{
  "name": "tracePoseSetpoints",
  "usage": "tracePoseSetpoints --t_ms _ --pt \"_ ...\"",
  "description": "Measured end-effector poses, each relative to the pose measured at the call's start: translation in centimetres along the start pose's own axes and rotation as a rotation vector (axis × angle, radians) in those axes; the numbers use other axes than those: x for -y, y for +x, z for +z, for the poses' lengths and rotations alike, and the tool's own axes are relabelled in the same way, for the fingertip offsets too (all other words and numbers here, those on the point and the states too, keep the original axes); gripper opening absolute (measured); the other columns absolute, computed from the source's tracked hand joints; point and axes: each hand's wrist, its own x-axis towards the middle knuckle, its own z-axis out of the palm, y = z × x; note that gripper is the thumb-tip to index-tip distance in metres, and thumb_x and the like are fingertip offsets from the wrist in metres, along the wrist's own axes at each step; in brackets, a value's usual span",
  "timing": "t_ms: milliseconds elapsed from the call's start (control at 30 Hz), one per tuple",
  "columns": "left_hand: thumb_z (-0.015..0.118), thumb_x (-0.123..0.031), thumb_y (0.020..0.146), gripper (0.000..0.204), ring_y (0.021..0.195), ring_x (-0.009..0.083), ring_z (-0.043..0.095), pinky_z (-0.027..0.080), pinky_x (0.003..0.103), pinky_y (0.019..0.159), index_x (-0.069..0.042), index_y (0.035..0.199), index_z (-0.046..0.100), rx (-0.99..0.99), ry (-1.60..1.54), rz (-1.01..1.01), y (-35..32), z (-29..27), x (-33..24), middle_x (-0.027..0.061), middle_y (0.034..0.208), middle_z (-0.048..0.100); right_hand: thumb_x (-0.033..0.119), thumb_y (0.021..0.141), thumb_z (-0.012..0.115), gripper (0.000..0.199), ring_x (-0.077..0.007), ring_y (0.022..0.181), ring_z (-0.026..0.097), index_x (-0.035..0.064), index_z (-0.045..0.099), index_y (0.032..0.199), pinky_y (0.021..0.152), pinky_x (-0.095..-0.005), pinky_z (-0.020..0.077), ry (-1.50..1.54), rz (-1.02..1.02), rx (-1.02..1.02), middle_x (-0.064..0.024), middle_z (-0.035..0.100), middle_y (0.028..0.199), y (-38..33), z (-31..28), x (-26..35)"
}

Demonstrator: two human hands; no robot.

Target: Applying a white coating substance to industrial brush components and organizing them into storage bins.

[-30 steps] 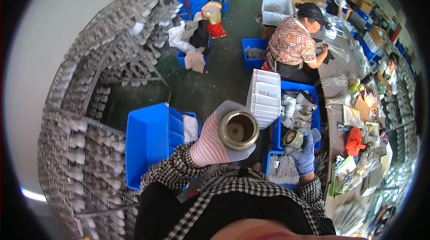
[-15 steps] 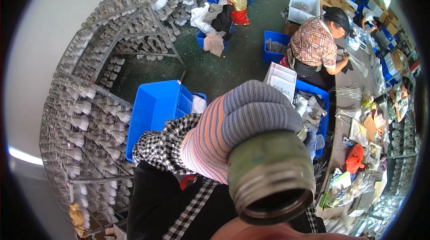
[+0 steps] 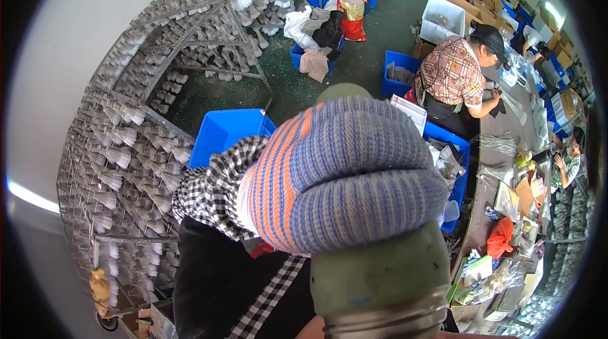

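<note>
My left hand [image 3: 354,168], in a grey-blue and orange striped knit glove, is closed round a green flask [image 3: 380,269]. The flask has a bare metal screw-threaded neck, which points down toward me and runs out at the lower edge. Its mouth is out of view, and its rounded far end shows just beyond my fingers. A black-and-white checked sleeve [image 3: 215,181] covers my left forearm. My right hand does not show.
Racks of grey-white gloves [image 3: 126,174] stand at the left. Behind my arm is a blue bin [image 3: 228,129]. A long worktable [image 3: 506,130] on the right carries gloves, papers and a red bag [image 3: 500,238]. A co-worker [image 3: 453,76] bends over that table.
The flask has come closer, and its open mouth has dropped below the lower edge. My gloved hand looks larger, and the flask's far end now shows above it. The view has shifted slightly.
</note>
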Motion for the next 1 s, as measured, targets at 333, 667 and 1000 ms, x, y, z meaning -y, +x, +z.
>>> tracePoseSetpoints --t_ms 333,667,1000 --pt "0.067 -0.017 0.079 0.02 0.06 0.0222 0.063 0.053 0.036 0.056 -0.004 0.067 0.059 0.142 -0.087 0.085 1.0 -0.3 -0.1 0.0112 0.072 0.063 0.005 0.07 0.081 0.069 -0.0179 0.108 0.055 0.0111 0.047 0.13 0.094 -0.0312 0.0473 0.141 -0.036 0.044 -0.0042 0.054 0.118 0.0 0.9 0.8" --pt "0.066 -0.017 0.08 0.021 0.059 0.0219 0.061 0.051 0.037 0.055 -0.004 0.066 0.057 0.293 -0.201 0.148 1.4 -0.4 0.6 0.0103 0.071 0.061 0.01 0.069 0.083 0.068 -0.0162 0.104 0.054 0.0101 0.048 0.127 0.091 -0.03 0.0478 0.068 -0.004 0.032 -0.0032 0.055 0.113 -0.7 0.6 0.6" --pt "0.065 -0.017 0.08 0.022 0.058 0.0216 0.06 0.049 0.037 0.053 -0.004 0.066 0.056 0.443 -0.342 0.183 1.6 0.1 1.1 0.0094 0.069 0.059 0.008 0.068 0.083 0.067 -0.0162 0.103 0.055 0.0103 0.049 0.126 0.091 -0.0295 0.0478 0.101 -0.041 0.03 -0.0028 0.056 0.113 -0.8 0.7 0.9"
